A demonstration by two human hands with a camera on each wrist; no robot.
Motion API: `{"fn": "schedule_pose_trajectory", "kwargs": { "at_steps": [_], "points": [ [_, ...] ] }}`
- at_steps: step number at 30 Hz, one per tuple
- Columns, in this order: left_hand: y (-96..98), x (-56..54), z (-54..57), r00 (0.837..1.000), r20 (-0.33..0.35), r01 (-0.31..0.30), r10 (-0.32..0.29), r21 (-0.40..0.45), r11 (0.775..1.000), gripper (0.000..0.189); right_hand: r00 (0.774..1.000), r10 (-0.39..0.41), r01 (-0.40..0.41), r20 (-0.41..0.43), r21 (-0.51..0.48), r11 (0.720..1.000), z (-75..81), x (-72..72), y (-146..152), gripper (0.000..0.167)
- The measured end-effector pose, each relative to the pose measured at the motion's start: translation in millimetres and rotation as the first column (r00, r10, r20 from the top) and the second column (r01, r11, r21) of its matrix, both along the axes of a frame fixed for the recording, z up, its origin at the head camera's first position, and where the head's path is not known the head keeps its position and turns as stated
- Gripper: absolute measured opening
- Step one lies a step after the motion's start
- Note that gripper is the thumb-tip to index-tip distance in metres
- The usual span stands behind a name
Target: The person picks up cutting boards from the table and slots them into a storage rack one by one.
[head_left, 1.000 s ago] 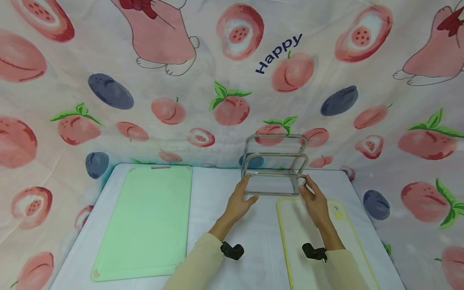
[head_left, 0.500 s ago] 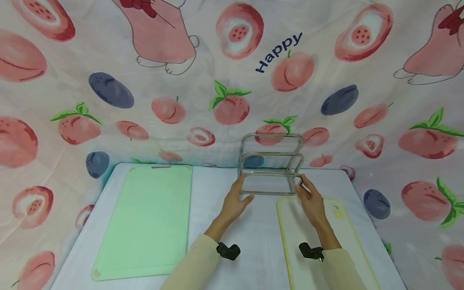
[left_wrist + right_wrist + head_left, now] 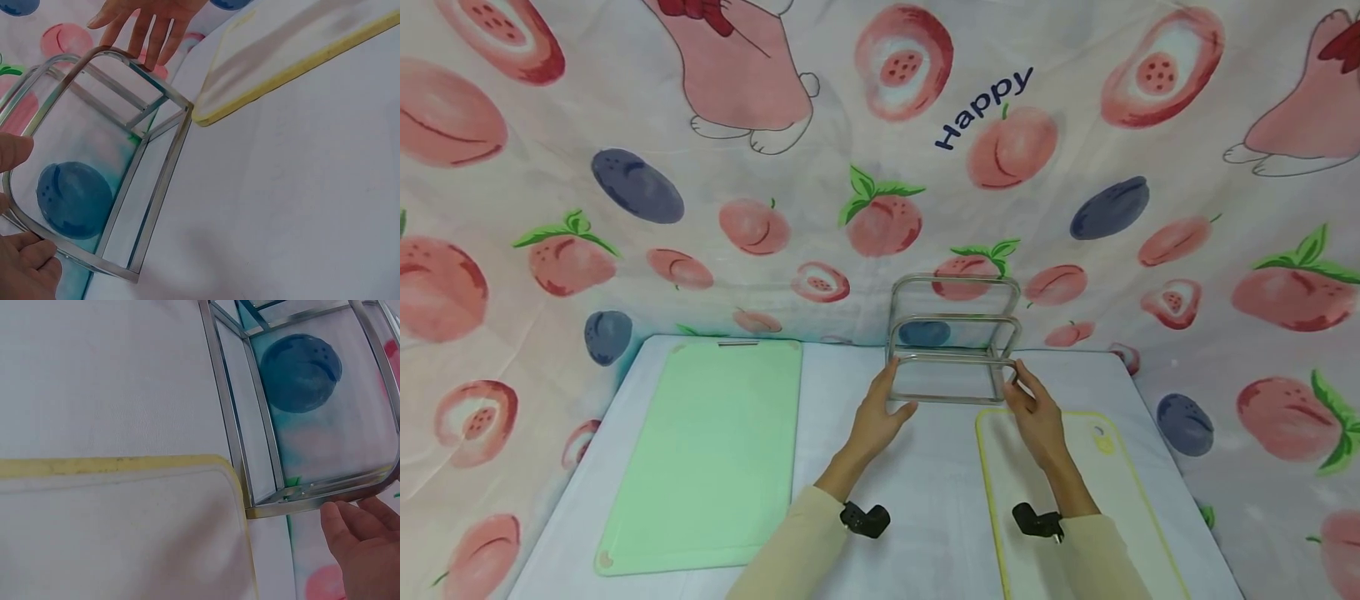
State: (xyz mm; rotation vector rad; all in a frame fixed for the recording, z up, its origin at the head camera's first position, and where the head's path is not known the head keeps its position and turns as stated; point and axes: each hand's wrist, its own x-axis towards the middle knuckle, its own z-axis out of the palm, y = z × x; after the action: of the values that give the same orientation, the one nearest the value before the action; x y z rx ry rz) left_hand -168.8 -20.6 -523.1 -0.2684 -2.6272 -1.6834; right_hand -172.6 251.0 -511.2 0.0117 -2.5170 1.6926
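A three-tiered metal wire rack (image 3: 955,358) stands upright on the white table against the back cloth. My left hand (image 3: 874,425) rests its fingers against the rack's left end, thumb held apart in front. At the opposite end, my right hand (image 3: 1037,421) touches the side with its fingertips. The left wrist view shows that right hand (image 3: 150,28) with fingers extended and spread along the rack's end bar. In the right wrist view its fingers (image 3: 356,522) lie against the outer side of the metal frame (image 3: 312,503). Part of the left hand (image 3: 28,265) is cut off.
A light green cutting board (image 3: 707,458) lies flat on the left of the table. A white cutting board with a yellow rim (image 3: 988,500) lies on the right, partly under my right arm, its far corner close to the rack. Fruit-printed cloth (image 3: 820,225) hangs behind.
The rack has shifted a little to the left along the back of the table, with both hands moving along at its ends. Both cutting boards stay in place.
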Motion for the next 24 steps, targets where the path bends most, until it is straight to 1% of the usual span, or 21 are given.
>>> {"fn": "schedule_pose_trajectory", "kwargs": {
  "at_steps": [1, 2, 7, 8, 11, 13, 17, 20, 24],
  "points": [
    [-0.4, 0.2, 0.0, 1.0, 0.002, -0.001, 0.001, 0.001, 1.0, 0.076, 1.0, 0.005, -0.005, 0.002, -0.004, 1.0, 3.9, 1.5, -1.5, 0.057],
    [-0.7, 0.5, 0.2, 1.0, 0.003, -0.001, 0.001, 0.001, 1.0, 0.076, 1.0, 0.005, -0.005, 0.0, -0.009, 1.0, 4.0, 2.0, -1.9, 0.056],
    [-3.3, 1.6, 1.7, 1.0, 0.012, -0.003, 0.003, 0.003, 1.0, 0.076, 1.0, 0.01, -0.01, -0.005, -0.052, 0.999, 4.1, 1.8, -4.8, 0.055],
    [-4.2, 1.7, 1.9, 1.0, 0.014, -0.005, 0.005, -0.002, 1.0, 0.076, 1.0, 0.009, -0.01, -0.006, -0.055, 0.998, 0.4, 0.5, -4.3, 0.055],
    [-7.9, 2.0, 1.9, 1.0, 0.016, -0.01, 0.01, -0.004, 1.0, 0.076, 1.0, 0.026, -0.026, 0.009, -0.069, 0.997, 1.8, 0.4, -7.2, 0.056],
    [-10.4, 2.1, 2.2, 1.0, 0.02, -0.01, 0.01, -0.006, 1.0, 0.077, 0.999, 0.038, -0.036, 0.023, -0.079, 0.996, 5.0, 1.1, -9.5, 0.058],
    [-14.8, 3.1, 2.8, 1.0, 0.005, -0.007, 0.007, 0.0, 1.0, 0.076, 0.999, 0.05, -0.048, 0.019, -0.091, 0.995, 18.4, 6.2, -17.5, 0.059],
    [-18.9, 4.2, 2.6, 1.0, -0.003, -0.016, 0.016, 0.006, 1.0, 0.076, 0.998, 0.053, -0.052, 0.014, -0.074, 0.996, 28.9, 11.1, -25.8, 0.057],
    [-25.2, 6.3, 1.8, 1.0, -0.003, -0.029, 0.029, 0.012, 1.0, 0.076, 0.997, 0.078, -0.078, 0.016, -0.051, 0.996, 30.9, 12.0, -32.1, 0.058]
  ]
}}
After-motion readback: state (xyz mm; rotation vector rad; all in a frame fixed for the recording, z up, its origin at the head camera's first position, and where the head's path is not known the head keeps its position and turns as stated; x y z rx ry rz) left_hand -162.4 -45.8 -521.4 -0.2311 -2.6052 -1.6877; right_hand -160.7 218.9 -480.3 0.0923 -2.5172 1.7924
